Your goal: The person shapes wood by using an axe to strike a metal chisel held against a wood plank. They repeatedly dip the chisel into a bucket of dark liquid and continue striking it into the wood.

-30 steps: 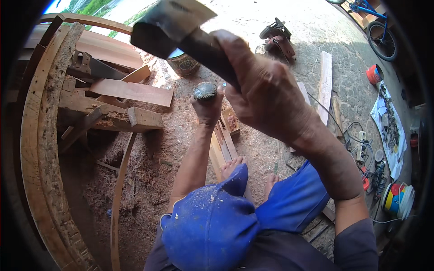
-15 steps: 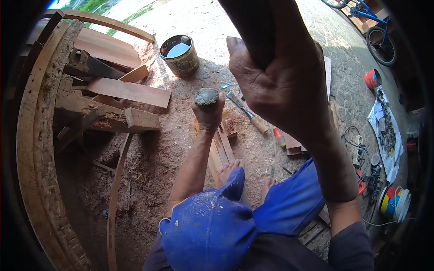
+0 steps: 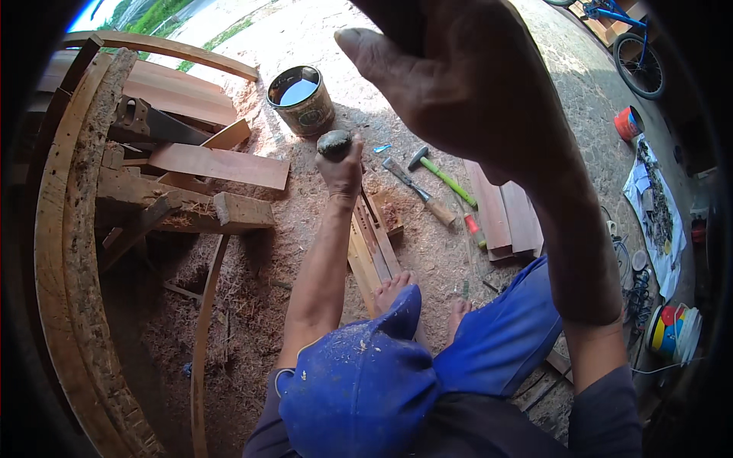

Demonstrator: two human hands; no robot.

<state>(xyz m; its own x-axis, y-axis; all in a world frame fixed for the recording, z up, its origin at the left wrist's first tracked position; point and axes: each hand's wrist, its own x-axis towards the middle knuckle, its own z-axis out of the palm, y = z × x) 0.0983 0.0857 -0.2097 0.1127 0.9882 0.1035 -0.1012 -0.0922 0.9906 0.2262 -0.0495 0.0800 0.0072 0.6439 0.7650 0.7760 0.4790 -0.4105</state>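
Observation:
My left hand (image 3: 341,172) is stretched out in front and closed around an upright tool with a rounded dark top (image 3: 334,143), probably a chisel. Its lower end stands on narrow wooden strips (image 3: 374,244) lying on the sawdust-covered ground. My right hand (image 3: 466,84) is raised high, very close to the camera, and grips the dark handle of a mallet (image 3: 393,15). The mallet's head is out of the picture. My bare feet (image 3: 393,288) rest beside the strips, below my blue cap (image 3: 359,382).
A metal can (image 3: 301,99) stands beyond the left hand. A green-handled hammer (image 3: 443,175), a wooden-handled tool (image 3: 420,195) and short planks (image 3: 508,217) lie right. Curved timber (image 3: 61,252) and boards (image 3: 221,164) fill the left. A bicycle (image 3: 634,53) and red tub (image 3: 628,122) stand far right.
My right hand has swung upward and nearer the camera, carrying the mallet head out of the picture. The left hand has stayed on the upright tool.

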